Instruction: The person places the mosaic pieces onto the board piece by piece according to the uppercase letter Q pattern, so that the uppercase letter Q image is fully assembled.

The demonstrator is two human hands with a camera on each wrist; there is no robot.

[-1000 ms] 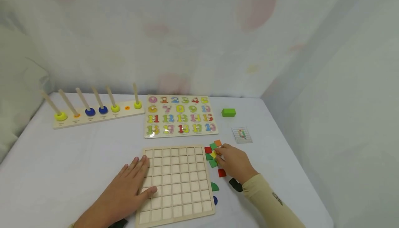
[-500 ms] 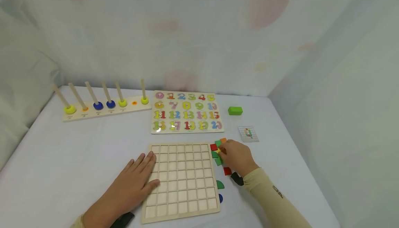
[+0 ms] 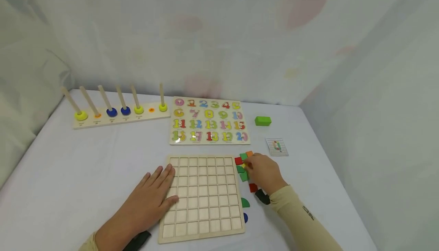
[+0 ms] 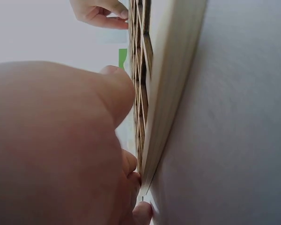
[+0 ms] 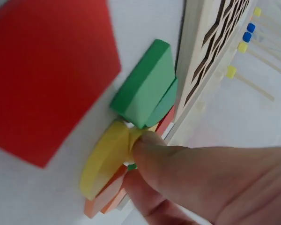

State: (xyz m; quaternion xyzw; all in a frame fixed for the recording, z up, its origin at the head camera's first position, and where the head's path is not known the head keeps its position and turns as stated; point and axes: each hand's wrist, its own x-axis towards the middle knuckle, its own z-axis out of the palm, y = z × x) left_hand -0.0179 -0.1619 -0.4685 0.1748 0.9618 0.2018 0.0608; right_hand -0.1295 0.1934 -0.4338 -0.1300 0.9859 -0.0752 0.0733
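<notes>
My left hand point(image 3: 151, 197) lies with straight fingers over the left edge of a wooden grid board point(image 3: 203, 203), its thumb reaching onto the squares. Beyond the board's right edge, my right hand point(image 3: 265, 171) is low over a cluster of small coloured tiles. In the right wrist view, its thumb and forefinger pinch a yellow tile point(image 5: 136, 138), mostly hidden by the thumb. Beside it lie a yellow piece with a curved edge point(image 5: 103, 161), green tiles point(image 5: 147, 86) and orange tiles point(image 5: 107, 190). A large red tile point(image 5: 51, 75) fills the near corner.
Behind the board lies a number puzzle point(image 3: 209, 121). A peg counting stand point(image 3: 120, 118) with yellow and blue rings is at back left. A green block point(image 3: 263, 121) and a small pattern card point(image 3: 277, 147) lie at right. A green half-round point(image 3: 245, 202) and blue piece point(image 3: 245, 218) lie nearer.
The head view has shifted, so everything sits further right and slightly higher. My right fingers have closed in on the yellow tile. The left hand stays on the board.
</notes>
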